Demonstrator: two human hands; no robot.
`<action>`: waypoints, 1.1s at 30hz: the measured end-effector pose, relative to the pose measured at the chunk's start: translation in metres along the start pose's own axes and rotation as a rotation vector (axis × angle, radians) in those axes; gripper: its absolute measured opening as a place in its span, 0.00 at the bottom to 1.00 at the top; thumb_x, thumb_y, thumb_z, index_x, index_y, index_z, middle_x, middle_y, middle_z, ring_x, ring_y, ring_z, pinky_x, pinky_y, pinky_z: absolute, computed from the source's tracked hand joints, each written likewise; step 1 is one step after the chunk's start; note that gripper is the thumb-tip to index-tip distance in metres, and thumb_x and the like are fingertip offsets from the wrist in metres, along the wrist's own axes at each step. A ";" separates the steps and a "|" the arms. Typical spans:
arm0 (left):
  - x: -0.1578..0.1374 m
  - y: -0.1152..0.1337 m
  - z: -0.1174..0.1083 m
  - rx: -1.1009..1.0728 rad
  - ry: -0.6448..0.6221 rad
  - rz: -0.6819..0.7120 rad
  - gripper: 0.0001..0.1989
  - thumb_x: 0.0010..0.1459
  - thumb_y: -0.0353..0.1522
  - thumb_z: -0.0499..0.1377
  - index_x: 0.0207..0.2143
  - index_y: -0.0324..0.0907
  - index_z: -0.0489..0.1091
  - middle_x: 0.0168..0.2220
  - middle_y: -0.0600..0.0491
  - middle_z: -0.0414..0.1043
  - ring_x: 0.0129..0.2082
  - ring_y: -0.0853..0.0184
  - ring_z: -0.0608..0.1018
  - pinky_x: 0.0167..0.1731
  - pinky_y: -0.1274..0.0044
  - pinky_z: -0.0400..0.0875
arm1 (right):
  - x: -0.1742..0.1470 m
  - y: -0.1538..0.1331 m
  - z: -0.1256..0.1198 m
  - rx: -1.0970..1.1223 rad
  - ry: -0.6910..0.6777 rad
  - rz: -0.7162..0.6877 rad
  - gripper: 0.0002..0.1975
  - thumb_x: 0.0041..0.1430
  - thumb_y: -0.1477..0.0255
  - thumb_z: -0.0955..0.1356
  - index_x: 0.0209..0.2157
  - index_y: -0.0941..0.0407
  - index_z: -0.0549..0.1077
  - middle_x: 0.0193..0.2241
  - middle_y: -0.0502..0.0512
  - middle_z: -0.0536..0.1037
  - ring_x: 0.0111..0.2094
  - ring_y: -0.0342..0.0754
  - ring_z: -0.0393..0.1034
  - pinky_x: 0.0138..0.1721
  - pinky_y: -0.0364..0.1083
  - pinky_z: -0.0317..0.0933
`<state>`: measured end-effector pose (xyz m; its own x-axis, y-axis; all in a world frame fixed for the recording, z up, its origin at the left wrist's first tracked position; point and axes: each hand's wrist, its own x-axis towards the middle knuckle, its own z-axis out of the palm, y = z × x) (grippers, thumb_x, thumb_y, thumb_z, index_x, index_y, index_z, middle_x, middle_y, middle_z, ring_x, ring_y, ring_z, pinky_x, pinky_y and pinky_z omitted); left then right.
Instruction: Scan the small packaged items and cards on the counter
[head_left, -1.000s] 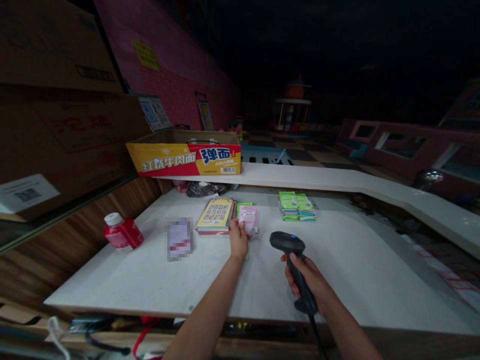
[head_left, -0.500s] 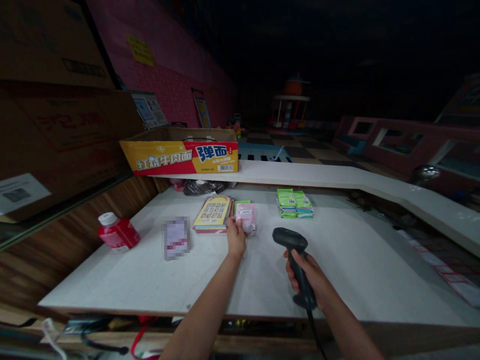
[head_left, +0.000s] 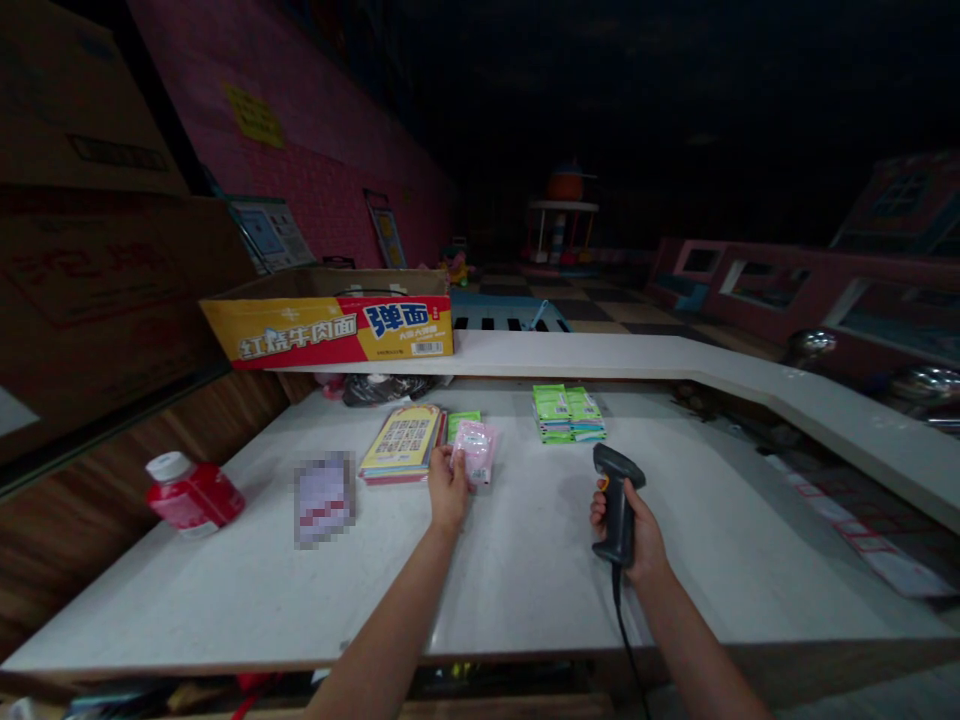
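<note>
From my end I judge the pink packet [head_left: 477,455] to be light and soft, likely a thin film pouch that will bend under a fingertip and slide easily on the smooth white desk [head_left: 540,570]. My left grip [head_left: 448,492] is closed on its left edge, thumb and fingers together there, and I'd call that rim a good hold: it leaves the broad front uncovered, and a light pinch should do, since squeezing the middle would probably crumple it. The packet sits near the middle of the desk, just right of the yellow-topped stack [head_left: 401,438] and in front of a green packet [head_left: 462,420]; whether its underside touches the desk I can't tell. My right grip [head_left: 639,535] is wrapped around the handle of the scanner [head_left: 621,468], to the right and apart from the packet. That tool I expect to be stiff, heavier than the packet and slightly top-heavy, with some drag from the black cable [head_left: 625,630] running down toward the near edge; the handle is the natural place for the fingers, close below the yellow trigger [head_left: 603,483]. For looks, the packet is pale pink and roughly rectangular, with faint print near its far end and a small dark-and-white patch at its near right corner; the lettering is too small to read. The scanner is dark grey, its head tipped down toward the right.
</note>
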<state>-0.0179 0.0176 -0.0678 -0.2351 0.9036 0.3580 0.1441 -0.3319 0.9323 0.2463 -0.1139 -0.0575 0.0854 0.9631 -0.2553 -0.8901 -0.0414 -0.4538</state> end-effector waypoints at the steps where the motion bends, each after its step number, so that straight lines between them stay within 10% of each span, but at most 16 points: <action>1: 0.001 0.001 0.000 -0.041 -0.020 -0.025 0.21 0.57 0.51 0.55 0.38 0.42 0.61 0.24 0.58 0.65 0.18 0.72 0.68 0.17 0.79 0.65 | 0.002 0.000 -0.001 0.038 0.014 0.016 0.10 0.57 0.65 0.70 0.36 0.58 0.73 0.24 0.51 0.73 0.23 0.41 0.68 0.26 0.41 0.70; 7: -0.002 0.025 0.025 -0.443 -0.207 -0.221 0.26 0.46 0.47 0.66 0.41 0.43 0.61 0.33 0.54 0.74 0.30 0.68 0.78 0.29 0.74 0.77 | 0.009 0.001 -0.002 0.151 0.011 0.036 0.10 0.58 0.65 0.69 0.36 0.58 0.72 0.23 0.50 0.71 0.22 0.41 0.67 0.24 0.40 0.69; 15: 0.010 0.074 0.122 -0.623 -0.432 -0.614 0.13 0.46 0.27 0.68 0.32 0.37 0.67 0.28 0.51 0.76 0.27 0.70 0.79 0.34 0.75 0.78 | 0.012 0.002 0.000 0.143 -0.013 0.050 0.13 0.53 0.64 0.73 0.35 0.59 0.73 0.21 0.48 0.70 0.21 0.39 0.65 0.23 0.38 0.66; 23: 0.039 0.079 0.209 -0.370 -0.282 -0.613 0.10 0.48 0.22 0.66 0.26 0.36 0.65 0.22 0.54 0.71 0.25 0.68 0.79 0.32 0.71 0.79 | 0.013 0.001 0.006 0.136 -0.006 0.056 0.13 0.53 0.63 0.73 0.33 0.58 0.72 0.20 0.47 0.70 0.20 0.38 0.65 0.22 0.37 0.65; 33: 0.051 0.066 0.240 -0.101 -0.229 -0.427 0.06 0.49 0.23 0.61 0.31 0.37 0.68 0.27 0.53 0.73 0.27 0.67 0.79 0.28 0.75 0.75 | 0.016 0.002 0.006 0.111 0.016 0.041 0.15 0.53 0.62 0.73 0.34 0.58 0.72 0.19 0.46 0.69 0.19 0.38 0.65 0.22 0.37 0.65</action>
<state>0.2103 0.1063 -0.0006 -0.0338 0.9971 -0.0675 -0.0161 0.0670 0.9976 0.2430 -0.0969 -0.0576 0.0545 0.9568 -0.2854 -0.9370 -0.0498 -0.3458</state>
